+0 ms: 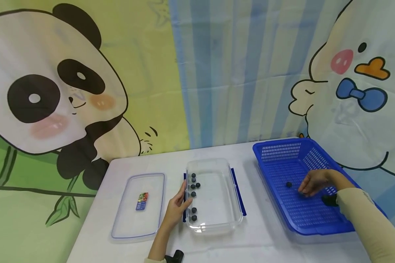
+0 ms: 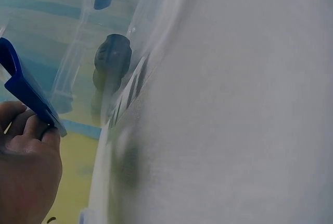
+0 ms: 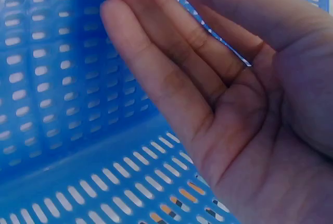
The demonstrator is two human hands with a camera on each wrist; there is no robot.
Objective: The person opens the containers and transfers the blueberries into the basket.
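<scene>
My left hand grips the left wall of a clear plastic box, thumb over the rim. In the left wrist view its fingers curl by a blue side latch. Several small dark balls lie along the box's left side; through its wall one ball shows larger. My right hand reaches into a blue perforated basket, fingertips together at a small dark ball near its floor, mostly hidden by the fingers. Another dark ball lies left of them. The right wrist view shows bent fingers, tips cut off.
A clear lid with a blue edge and a colourful label lies flat to the left of the box. A second blue latch hangs out on the box's right side. Printed curtains stand behind the white table.
</scene>
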